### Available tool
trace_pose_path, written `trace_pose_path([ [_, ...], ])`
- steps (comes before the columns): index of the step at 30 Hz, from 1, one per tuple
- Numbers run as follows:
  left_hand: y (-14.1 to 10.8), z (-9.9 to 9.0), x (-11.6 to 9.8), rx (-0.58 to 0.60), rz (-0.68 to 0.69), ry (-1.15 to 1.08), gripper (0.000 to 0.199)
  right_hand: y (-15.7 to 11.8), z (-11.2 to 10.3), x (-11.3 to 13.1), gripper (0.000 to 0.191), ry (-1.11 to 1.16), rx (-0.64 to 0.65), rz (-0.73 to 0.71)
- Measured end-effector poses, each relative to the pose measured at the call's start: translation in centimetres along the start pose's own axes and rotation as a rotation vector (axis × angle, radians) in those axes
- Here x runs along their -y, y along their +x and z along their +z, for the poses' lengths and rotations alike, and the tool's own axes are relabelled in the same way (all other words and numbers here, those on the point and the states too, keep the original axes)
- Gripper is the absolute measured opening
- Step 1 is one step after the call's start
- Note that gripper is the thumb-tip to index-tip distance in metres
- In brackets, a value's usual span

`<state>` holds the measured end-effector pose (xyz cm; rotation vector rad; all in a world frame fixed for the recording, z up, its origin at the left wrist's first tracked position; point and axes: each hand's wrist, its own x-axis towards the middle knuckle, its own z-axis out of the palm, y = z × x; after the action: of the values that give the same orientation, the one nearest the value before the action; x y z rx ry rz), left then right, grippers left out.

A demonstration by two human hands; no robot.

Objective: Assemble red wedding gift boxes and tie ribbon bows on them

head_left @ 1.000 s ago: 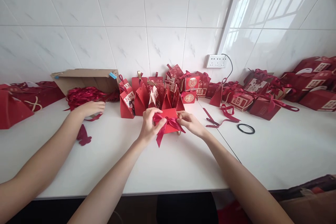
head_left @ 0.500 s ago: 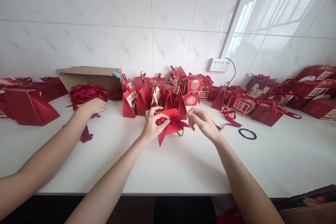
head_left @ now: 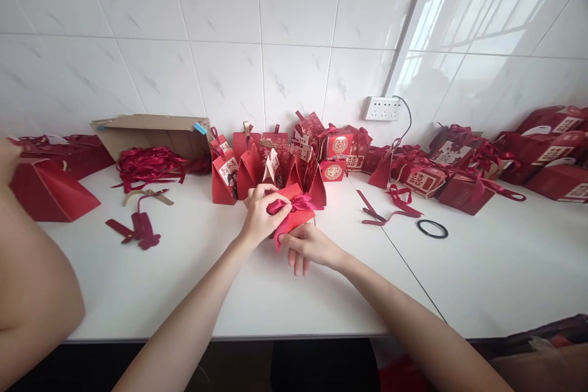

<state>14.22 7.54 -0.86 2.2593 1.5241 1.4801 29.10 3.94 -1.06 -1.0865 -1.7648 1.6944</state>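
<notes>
In front of me is a small red gift box (head_left: pixel 303 216) with a dark red satin ribbon (head_left: pixel 302 203) tied in a bow on it. My left hand (head_left: pixel 264 213) pinches the bow's left loop between thumb and fingertips. Below the bow, my right hand (head_left: pixel 312 245) grips a hanging ribbon tail with thumb and forefinger, its other fingers loosely curled beneath. Part of the box is covered by my hands. Just behind it stand several red gift boxes (head_left: pixel 225 177) with pointed tops, some bearing printed cards.
A cardboard box (head_left: pixel 103 138) with bundled ribbons (head_left: pixel 151 164) lies back left. Ribbon pieces (head_left: pixel 144 231) rest on the white table (head_left: pixel 257 306). A black ring (head_left: pixel 432 229) and piled red boxes (head_left: pixel 466 197) are right. A co-worker's arm (head_left: pixel 37 269) reaches in at left.
My right hand has moved from right of the bow to below it and taken the ribbon tail. My left hand keeps its pinch. The co-worker's arm has drawn back left from the ribbon pile.
</notes>
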Motion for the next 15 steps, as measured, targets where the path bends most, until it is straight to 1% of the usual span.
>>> trace_pose_path([
  [4, 0.13, -0.23, 0.05, 0.02, -0.019, -0.005, 0.005, 0.15, 0.51, -0.07, 0.041, 0.077, 0.005, -0.015],
  [8, 0.14, -0.25, 0.09, 0.028, -0.038, -0.026, 0.006, 0.33, 0.77, -0.32, 0.046, 0.114, 0.051, -0.051],
  [15, 0.06, -0.1, 0.04, 0.003, -0.014, -0.039, 0.006, 0.47, 0.85, -0.42, 0.048, 0.113, 0.086, -0.076],
])
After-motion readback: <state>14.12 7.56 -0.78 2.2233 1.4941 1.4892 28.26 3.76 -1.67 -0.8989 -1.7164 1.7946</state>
